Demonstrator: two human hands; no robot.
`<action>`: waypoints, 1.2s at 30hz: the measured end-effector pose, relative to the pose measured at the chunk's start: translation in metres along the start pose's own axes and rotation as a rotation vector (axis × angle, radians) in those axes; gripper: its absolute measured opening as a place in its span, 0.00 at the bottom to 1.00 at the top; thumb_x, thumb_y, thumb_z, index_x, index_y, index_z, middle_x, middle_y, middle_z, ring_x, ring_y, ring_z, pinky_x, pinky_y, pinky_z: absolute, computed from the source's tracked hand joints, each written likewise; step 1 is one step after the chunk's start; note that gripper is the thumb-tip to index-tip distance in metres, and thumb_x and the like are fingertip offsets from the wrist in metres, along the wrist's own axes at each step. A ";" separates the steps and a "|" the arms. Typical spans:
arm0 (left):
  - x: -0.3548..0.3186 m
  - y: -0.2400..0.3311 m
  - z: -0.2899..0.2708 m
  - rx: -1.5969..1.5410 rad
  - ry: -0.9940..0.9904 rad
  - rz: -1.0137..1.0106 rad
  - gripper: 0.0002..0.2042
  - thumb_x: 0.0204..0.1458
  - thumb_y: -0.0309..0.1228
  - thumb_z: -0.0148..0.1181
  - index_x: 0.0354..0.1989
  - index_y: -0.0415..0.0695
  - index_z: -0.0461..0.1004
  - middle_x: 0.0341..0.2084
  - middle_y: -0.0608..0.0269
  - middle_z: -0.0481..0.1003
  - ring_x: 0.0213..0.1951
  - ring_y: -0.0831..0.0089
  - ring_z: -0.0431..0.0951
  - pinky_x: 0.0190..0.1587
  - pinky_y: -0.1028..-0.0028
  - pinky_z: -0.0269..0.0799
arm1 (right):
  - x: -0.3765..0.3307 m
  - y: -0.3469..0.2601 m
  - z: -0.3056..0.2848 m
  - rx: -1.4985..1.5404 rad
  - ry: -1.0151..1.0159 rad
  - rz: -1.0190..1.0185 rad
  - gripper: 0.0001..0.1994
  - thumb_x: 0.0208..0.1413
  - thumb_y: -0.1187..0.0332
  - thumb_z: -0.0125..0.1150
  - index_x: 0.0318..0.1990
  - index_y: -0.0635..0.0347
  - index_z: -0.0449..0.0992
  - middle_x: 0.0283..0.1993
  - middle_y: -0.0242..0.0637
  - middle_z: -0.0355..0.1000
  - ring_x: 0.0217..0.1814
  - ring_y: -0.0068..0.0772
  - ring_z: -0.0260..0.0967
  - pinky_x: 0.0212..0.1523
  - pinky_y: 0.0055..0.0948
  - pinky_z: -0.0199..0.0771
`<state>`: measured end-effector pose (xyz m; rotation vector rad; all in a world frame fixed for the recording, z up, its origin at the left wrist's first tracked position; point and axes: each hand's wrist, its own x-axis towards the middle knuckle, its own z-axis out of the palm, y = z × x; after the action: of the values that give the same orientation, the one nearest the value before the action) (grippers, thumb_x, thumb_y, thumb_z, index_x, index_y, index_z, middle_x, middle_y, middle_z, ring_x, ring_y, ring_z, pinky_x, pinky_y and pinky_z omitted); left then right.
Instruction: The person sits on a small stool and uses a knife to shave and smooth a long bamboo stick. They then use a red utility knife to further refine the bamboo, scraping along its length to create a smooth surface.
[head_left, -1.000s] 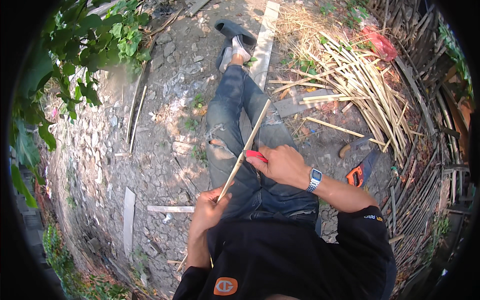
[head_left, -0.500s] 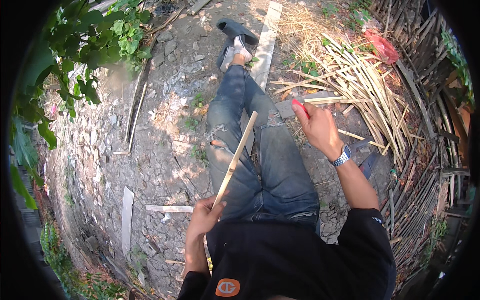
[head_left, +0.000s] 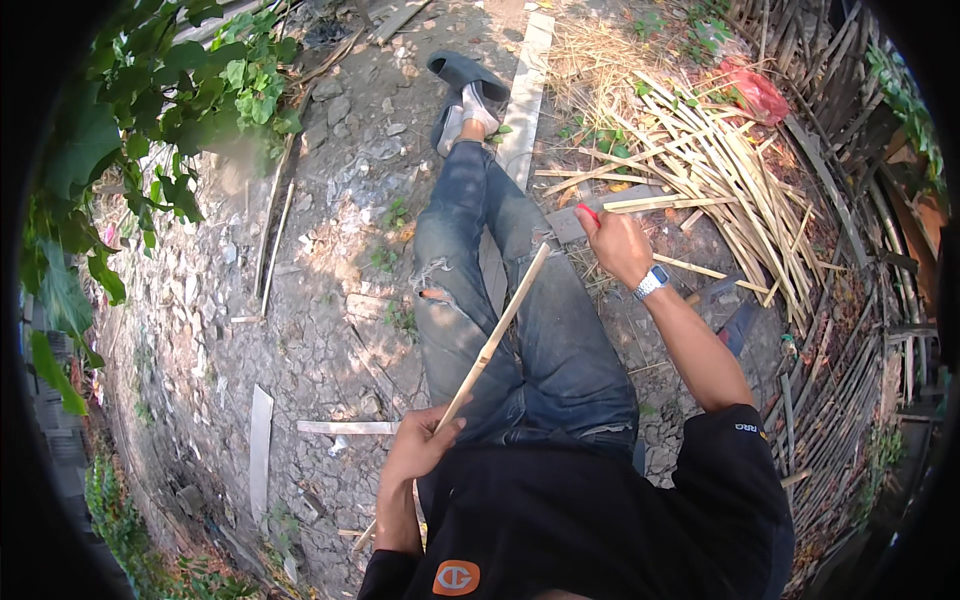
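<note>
A long, pale bamboo strip with a darker node slants up and to the right across my jeans. My left hand is closed around its lower end, close to my waist. My right hand, with a watch on the wrist, is raised beyond my right knee, apart from the strip's upper tip. Its fingers are curled round a small red object, of which only a bit shows by the thumb; its kind cannot be made out.
A big heap of split bamboo strips lies at the far right, with a red plastic bag behind it. A long board runs past my sandals. Stacked sticks line the right side; leafy vines hang at the upper left.
The bamboo strip has tilted further right, its tip now lower and nearer my right hand. My right hand has shifted slightly left and my left hand slightly right.
</note>
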<state>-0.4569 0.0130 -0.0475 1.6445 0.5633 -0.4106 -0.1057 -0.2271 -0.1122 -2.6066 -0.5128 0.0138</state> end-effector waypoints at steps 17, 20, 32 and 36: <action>-0.012 0.006 -0.012 -0.025 -0.016 -0.007 0.18 0.63 0.28 0.59 0.61 0.42 0.76 0.17 0.78 0.64 0.21 0.88 0.62 0.24 0.79 0.58 | -0.030 -0.030 0.010 0.015 -0.138 -0.011 0.31 0.70 0.44 0.46 0.32 0.68 0.80 0.27 0.60 0.76 0.33 0.65 0.76 0.36 0.55 0.76; -0.028 0.019 -0.014 -0.064 -0.032 -0.002 0.18 0.63 0.27 0.59 0.61 0.41 0.76 0.16 0.79 0.63 0.20 0.88 0.61 0.23 0.80 0.56 | -0.001 0.046 -0.015 0.108 0.086 0.098 0.33 0.70 0.44 0.46 0.28 0.69 0.78 0.24 0.60 0.73 0.30 0.63 0.75 0.33 0.52 0.73; 0.021 0.022 0.002 -0.074 0.005 -0.002 0.19 0.63 0.25 0.58 0.63 0.44 0.75 0.17 0.80 0.62 0.20 0.89 0.59 0.22 0.80 0.54 | -0.112 -0.111 -0.026 0.208 -0.323 -0.398 0.26 0.65 0.43 0.55 0.30 0.60 0.78 0.16 0.50 0.71 0.21 0.59 0.73 0.24 0.53 0.71; 0.018 0.011 0.007 -0.025 0.047 0.022 0.18 0.63 0.26 0.58 0.62 0.43 0.76 0.16 0.81 0.62 0.18 0.89 0.58 0.21 0.82 0.52 | -0.092 -0.107 -0.015 0.123 -0.274 -0.336 0.27 0.66 0.43 0.54 0.30 0.62 0.78 0.19 0.53 0.72 0.23 0.61 0.73 0.26 0.54 0.72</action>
<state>-0.4356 0.0076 -0.0500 1.6385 0.5829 -0.3489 -0.2277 -0.1798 -0.0576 -2.3795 -1.0086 0.2852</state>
